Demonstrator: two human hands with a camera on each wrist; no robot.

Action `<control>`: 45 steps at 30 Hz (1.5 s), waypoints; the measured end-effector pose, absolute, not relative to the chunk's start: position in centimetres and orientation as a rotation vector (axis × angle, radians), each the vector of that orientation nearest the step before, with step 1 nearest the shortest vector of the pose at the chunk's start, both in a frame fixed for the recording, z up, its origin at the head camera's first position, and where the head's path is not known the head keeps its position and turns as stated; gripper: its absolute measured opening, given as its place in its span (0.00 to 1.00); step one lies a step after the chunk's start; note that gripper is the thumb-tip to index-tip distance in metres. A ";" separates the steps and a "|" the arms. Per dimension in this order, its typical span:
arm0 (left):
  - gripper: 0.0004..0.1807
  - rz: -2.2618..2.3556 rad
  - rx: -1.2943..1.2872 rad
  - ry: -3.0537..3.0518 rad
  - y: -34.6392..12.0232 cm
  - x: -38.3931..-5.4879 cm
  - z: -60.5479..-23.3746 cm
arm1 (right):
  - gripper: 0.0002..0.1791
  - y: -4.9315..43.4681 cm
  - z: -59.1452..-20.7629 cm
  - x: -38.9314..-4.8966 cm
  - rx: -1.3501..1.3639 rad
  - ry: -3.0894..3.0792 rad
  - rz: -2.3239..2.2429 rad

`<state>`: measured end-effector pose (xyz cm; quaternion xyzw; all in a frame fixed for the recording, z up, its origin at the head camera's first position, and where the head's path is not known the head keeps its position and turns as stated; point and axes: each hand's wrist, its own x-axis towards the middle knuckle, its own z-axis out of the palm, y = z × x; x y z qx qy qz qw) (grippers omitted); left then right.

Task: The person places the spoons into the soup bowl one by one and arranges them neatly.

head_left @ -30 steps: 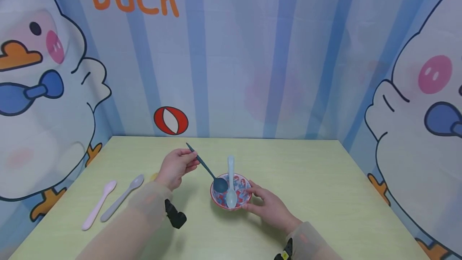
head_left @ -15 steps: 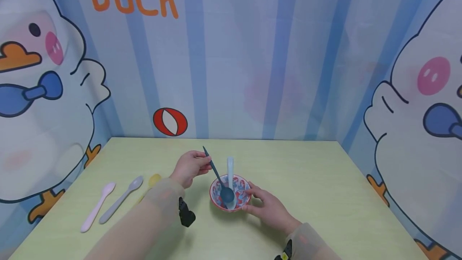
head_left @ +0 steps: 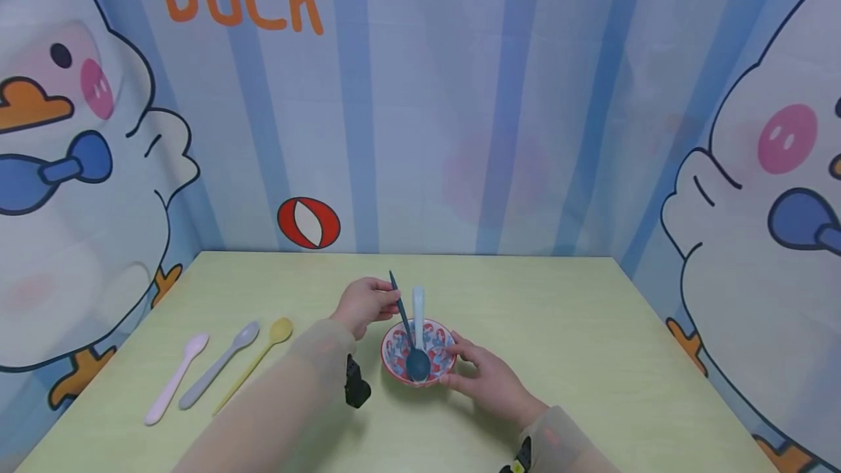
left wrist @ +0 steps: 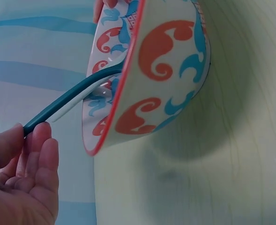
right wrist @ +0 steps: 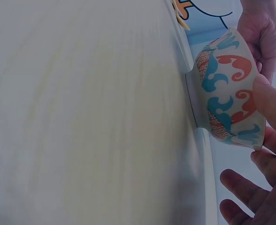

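Observation:
My left hand (head_left: 365, 306) pinches a dark teal spoon (head_left: 417, 365) near the end of its handle. The spoon's head lies low inside a patterned bowl (head_left: 394, 358) with a red rim. A pale blue-white spoon (head_left: 418, 305) also leans in the bowl, its head mostly covered by the teal one. With thumb and fingers at the rim, my right hand (head_left: 489, 378) holds the bowl's right side. The right wrist view shows the bowl (right wrist: 229, 93) upright on the table, thumb against its outside. In the left wrist view, thumb and forefinger close on the teal handle (left wrist: 63, 103).
On the table (head_left: 539, 312), left of my left forearm, a pink spoon (head_left: 176, 382), a grey-lilac spoon (head_left: 220, 365) and a yellow spoon (head_left: 259, 356) lie side by side. A duck-print curtain (head_left: 427, 93) stands behind the table.
My left hand has moved right with the teal spoon, whose head slid across the bowl over the pale spoon. The yellow spoon has come out from behind my forearm. My right hand stays at the rim.

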<state>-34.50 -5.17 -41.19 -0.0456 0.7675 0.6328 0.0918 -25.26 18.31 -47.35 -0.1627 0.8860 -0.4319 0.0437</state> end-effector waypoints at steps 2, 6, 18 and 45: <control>0.14 1.856 -0.136 2.288 -4.9 -34.6 -41.2 | 0.28 18.3 -47.3 -25.2 -0.499 2.709 -1.320; 0.14 1.820 -0.151 2.301 -4.6 -34.5 -41.3 | 0.28 18.2 -47.3 -25.2 -0.495 2.706 -1.319; 0.17 1.784 -0.153 2.289 -3.9 -34.7 -42.1 | 0.28 18.3 -47.3 -25.1 -0.519 2.722 -1.315; 0.17 1.686 -0.165 2.368 -3.2 -34.8 -43.4 | 0.28 18.3 -47.3 -25.0 -0.520 2.729 -1.322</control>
